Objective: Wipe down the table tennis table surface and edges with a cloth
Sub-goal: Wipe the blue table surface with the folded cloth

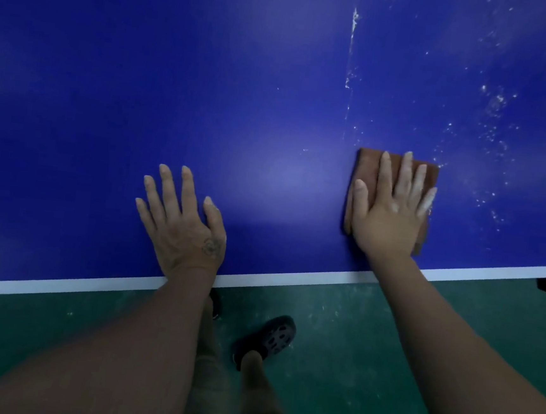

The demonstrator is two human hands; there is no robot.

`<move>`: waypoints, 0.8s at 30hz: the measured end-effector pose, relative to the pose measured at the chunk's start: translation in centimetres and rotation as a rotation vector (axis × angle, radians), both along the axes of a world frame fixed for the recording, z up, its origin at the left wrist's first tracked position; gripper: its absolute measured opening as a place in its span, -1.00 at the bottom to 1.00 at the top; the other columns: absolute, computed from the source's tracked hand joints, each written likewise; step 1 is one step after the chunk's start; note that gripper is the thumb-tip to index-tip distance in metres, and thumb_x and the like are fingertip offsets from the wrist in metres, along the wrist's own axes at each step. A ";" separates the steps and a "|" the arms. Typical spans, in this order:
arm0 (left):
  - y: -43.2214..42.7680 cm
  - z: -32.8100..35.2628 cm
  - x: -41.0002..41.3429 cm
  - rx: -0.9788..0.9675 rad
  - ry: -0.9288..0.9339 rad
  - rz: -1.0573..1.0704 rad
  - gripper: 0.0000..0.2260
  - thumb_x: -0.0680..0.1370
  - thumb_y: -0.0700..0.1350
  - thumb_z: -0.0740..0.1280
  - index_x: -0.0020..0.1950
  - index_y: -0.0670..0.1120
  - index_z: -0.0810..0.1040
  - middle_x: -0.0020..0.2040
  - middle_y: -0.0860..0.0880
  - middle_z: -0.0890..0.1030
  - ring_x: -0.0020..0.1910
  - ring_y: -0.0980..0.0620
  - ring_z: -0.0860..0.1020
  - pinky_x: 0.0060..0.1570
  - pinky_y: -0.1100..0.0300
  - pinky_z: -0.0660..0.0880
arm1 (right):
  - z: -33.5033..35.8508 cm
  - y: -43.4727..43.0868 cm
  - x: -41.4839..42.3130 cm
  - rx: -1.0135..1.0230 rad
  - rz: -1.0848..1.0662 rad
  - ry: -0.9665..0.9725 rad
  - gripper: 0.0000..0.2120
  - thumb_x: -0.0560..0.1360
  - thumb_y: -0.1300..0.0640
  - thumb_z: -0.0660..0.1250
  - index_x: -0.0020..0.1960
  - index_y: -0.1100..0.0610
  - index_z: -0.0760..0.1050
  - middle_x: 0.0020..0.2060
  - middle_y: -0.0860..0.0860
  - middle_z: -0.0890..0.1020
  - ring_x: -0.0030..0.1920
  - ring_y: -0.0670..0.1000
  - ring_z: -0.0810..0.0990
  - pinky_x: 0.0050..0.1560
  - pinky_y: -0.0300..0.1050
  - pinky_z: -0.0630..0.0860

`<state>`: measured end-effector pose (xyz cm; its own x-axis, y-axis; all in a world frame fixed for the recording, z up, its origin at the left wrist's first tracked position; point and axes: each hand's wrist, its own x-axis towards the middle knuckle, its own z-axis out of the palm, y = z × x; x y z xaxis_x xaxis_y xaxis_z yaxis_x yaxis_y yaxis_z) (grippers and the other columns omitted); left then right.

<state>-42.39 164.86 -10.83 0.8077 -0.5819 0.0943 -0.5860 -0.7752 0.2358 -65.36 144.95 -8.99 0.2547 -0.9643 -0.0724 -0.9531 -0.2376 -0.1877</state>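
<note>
The right hand [391,214] lay flat with straight, spread fingers on a folded brown cloth [366,163], pressing it onto the blue tabletop [144,80] near the white edge line [292,278]. The left hand [181,222] rested open, palm down, on bare tabletop to the left. White dusty specks [495,104] lay farther right. A dark shoe [270,337] stood on the green floor [369,340].

Right hand [392,207] presses brown cloth [369,164] flat on blue table [144,80].
</note>
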 end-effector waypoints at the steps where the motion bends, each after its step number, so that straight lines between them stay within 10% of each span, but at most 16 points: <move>1: 0.0 0.0 0.0 -0.003 -0.004 0.000 -0.44 0.77 0.11 0.09 0.76 -0.04 0.23 0.78 -0.13 0.13 0.77 -0.21 0.03 0.72 -0.28 -0.03 | 0.0 0.9 1.2 -0.008 -0.017 0.000 -0.34 0.72 -0.27 0.00 0.74 0.00 0.14 0.75 0.10 0.03 0.74 0.23 -0.05 0.66 0.41 -0.12; 10: 0.1 -0.2 0.1 -0.024 -0.013 -0.001 -0.45 0.77 0.10 0.11 0.76 -0.04 0.23 0.78 -0.13 0.15 0.77 -0.21 0.05 0.72 -0.29 -0.03 | -1.4 9.4 1.2 -0.080 0.483 -0.089 -0.36 0.72 -0.29 0.14 0.73 -0.07 0.19 0.74 0.01 0.10 0.74 0.14 0.01 0.68 0.37 0.02; 19: 0.0 0.5 0.0 0.011 0.043 0.002 -0.43 0.77 0.12 0.06 0.78 -0.03 0.16 0.79 -0.12 0.09 0.78 -0.21 -0.01 0.72 -0.29 -0.04 | -0.3 5.2 -7.3 -0.033 0.133 0.065 -0.34 0.74 -0.27 -0.01 0.73 0.04 0.18 0.75 0.06 0.04 0.75 0.19 -0.04 0.66 0.44 -0.01; 24: 0.0 0.3 0.1 0.023 0.048 -0.001 -0.42 0.77 0.13 0.05 0.79 -0.02 0.13 0.80 -0.11 0.06 0.78 -0.21 -0.03 0.72 -0.30 -0.04 | -0.8 6.8 2.2 -0.075 0.372 -0.042 -0.37 0.73 -0.24 0.13 0.72 -0.02 0.20 0.74 0.06 0.08 0.74 0.18 -0.02 0.68 0.41 -0.04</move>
<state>-42.33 164.87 -10.57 0.8106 -0.5841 0.0426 -0.5751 -0.7803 0.2458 -63.12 151.79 -9.76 0.5892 -0.8079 0.0129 -0.7911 -0.5801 -0.1940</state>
